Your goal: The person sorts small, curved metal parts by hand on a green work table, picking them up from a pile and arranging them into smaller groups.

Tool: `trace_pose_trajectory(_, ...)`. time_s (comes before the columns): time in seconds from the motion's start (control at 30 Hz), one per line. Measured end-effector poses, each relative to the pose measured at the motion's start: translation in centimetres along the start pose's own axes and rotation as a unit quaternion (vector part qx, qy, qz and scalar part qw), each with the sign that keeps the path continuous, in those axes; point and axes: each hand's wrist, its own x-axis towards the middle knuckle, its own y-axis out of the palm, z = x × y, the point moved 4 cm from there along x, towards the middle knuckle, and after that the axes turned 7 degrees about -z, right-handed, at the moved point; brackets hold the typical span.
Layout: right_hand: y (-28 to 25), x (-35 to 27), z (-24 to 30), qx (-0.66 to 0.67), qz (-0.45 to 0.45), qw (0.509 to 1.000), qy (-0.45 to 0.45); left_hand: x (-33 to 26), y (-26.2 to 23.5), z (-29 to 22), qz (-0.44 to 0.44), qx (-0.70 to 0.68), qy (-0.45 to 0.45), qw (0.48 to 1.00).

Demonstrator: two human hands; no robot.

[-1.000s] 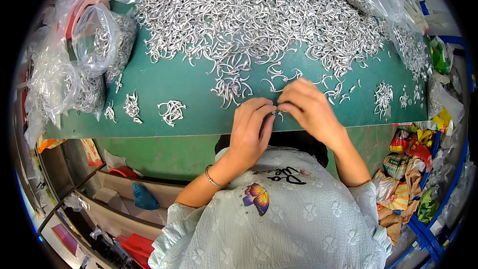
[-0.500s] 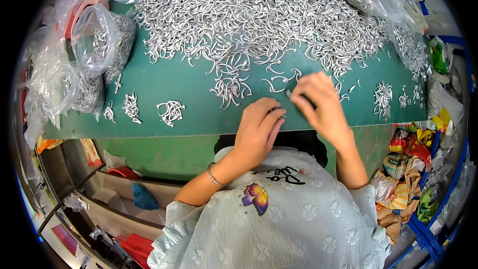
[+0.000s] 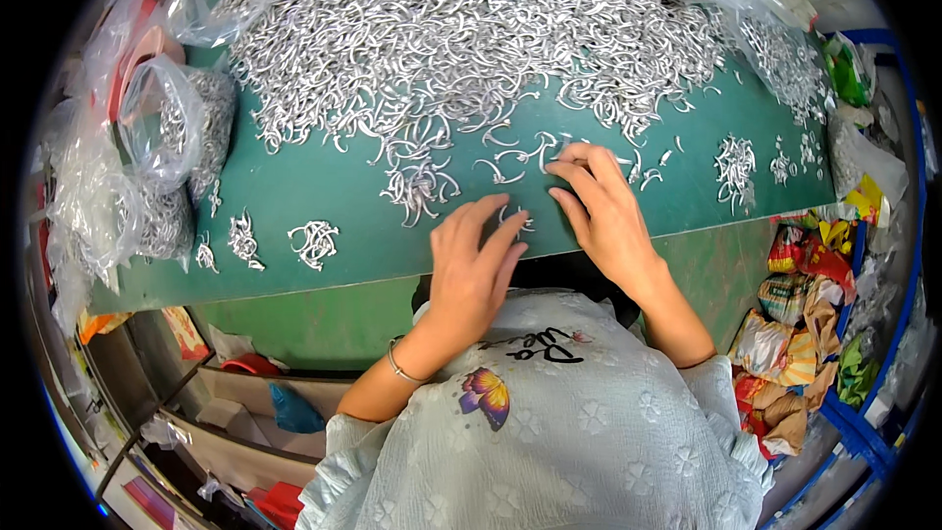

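Observation:
My left hand (image 3: pixel 469 260) is low over the near edge of the green table, fingers spread. By its fingertips lie a few small curved silver metal pieces (image 3: pixel 526 224), partly hidden by the fingers. My right hand (image 3: pixel 606 211) reaches over the table with bent fingers, its thumb apart from the index finger. Its fingertips are at a few loose curved pieces (image 3: pixel 542 152); whether they touch one is unclear. Left of these, a small cluster of curved pieces (image 3: pixel 417 186) spills from the large heap (image 3: pixel 471 29) of similar silver pieces at the back.
Small piles (image 3: pixel 314 243) of pieces lie at the table's left, and others (image 3: pixel 735 172) at its right. Clear plastic bags (image 3: pixel 162 128) of metal parts stand at the left edge; another bag (image 3: pixel 775 59) lies back right. Colourful packages (image 3: pixel 785 334) fill the right side below the table.
My right hand has lowered toward the loose pieces, and its motion blur is gone. My left hand has shifted left and its fingers have spread. The whole view has tilted slightly.

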Motion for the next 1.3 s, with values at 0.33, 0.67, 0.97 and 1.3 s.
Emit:
trace_pose_trajectory(0.33, -4.1, -1.9, -3.5, -0.131, -0.033, 0.982, 0.134, -0.4, -1.3, 1.1, -0.035, 0.003, -0.030, 0.999)
trace_pose_trajectory(0.67, -2.8, 0.1, -3.5, -0.126, -0.044, 0.991, 0.021, -0.7, -0.4, 0.3, -0.002, -0.015, -0.048, 0.999)
trace_pose_trajectory(0.97, -5.8, -1.1, -5.3, -0.126, -0.126, 0.981, 0.074, -0.2, 0.8, 0.5, -0.003, -0.051, -0.028, 0.998)
trace_pose_trajectory(1.3, -5.9, -2.7, -4.9, -0.091, -0.074, 0.980, 0.159, 1.1, 1.7, -0.4, 0.074, 0.007, 0.073, 0.995)
